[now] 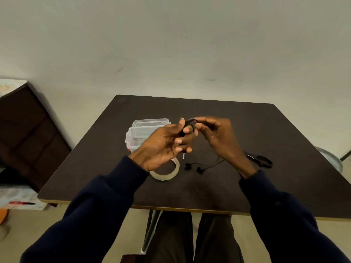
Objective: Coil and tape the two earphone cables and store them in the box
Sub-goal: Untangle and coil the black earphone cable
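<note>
Both hands meet above the middle of the frame, over a matte, dark brown table point(275, 186) with rounded corners. The left hand point(167, 145) is turned palm up, thumb raised and fingers curled inward around a small loop of thin black earphone cable point(190, 122). A slim metal jack plug point(183, 155) hangs below these fingers. The right hand point(220, 137) faces it, pinching the top of the same loop between thumb and forefinger, the other fingers loosely bent.

Below the hands, two small black earbuds point(199, 169) lie on the tabletop. Their fine cord trails right behind the right wrist, and whether it joins the held loop cannot be told.

A clear rectangular plastic box point(141, 130) stands left of centre, partly hidden by the left hand. Just below that hand lies a translucent ring of tape point(168, 176). Black-handled scissors point(261, 160) rest at the right, well apart from the box.
</note>
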Demonstrator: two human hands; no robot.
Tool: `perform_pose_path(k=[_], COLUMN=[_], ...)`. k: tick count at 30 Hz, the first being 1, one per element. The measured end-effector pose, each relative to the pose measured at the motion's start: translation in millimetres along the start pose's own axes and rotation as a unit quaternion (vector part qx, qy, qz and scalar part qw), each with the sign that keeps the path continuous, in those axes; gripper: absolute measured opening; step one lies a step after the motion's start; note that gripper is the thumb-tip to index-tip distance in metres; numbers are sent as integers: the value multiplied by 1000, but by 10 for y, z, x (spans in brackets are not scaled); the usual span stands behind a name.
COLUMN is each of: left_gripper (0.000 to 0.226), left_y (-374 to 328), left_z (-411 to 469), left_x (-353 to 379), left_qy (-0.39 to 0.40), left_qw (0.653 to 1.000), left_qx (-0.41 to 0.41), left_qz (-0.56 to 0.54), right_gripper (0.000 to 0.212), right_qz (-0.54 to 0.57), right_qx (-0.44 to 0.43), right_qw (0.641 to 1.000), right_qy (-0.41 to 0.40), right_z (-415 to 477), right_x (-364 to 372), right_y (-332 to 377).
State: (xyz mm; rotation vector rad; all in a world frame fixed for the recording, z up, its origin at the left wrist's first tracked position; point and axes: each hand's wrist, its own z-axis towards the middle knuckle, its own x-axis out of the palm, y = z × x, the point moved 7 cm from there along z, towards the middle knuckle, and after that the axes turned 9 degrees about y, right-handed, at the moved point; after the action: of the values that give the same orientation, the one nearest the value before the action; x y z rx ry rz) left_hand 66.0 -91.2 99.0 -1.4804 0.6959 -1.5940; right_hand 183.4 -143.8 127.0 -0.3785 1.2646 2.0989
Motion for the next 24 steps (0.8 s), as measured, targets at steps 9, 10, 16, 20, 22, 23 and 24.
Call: perform_pose_path(k=[9, 10, 16, 20, 22, 23, 24], left_gripper=[25, 30, 44, 58, 58, 53, 47], left_y=[-378, -350, 70, 240, 276, 252, 210], left_z=[-68, -89, -122, -169, -200, -208, -221], left_x=[-392, -434, -426, -257, -162, -106, -67], left_qy=[-148, -180, -150, -119, -69, -42, -26], left_qw=[952, 930, 899, 967, 992, 998, 999], left_qx=[203, 187, 34, -11, -18, -2, 19], left_qz=[174, 261, 411, 226, 106, 42, -19], right_gripper=[25, 25, 12, 7, 8, 9, 10], right_qz=[-35, -73, -294, -228, -155, -102, -48], right_qx=[44, 28, -42, -102, -84, -58, -30], right_qw=[986, 983, 946, 964, 982, 992, 997], right_qy=[156, 169, 133, 92, 63, 54, 49], right_z=[-329, -317, -55, 112, 142, 132, 98], right_x=[798, 768, 325, 128, 90, 101, 149], right_y=[92, 178, 436, 422, 298, 211, 132])
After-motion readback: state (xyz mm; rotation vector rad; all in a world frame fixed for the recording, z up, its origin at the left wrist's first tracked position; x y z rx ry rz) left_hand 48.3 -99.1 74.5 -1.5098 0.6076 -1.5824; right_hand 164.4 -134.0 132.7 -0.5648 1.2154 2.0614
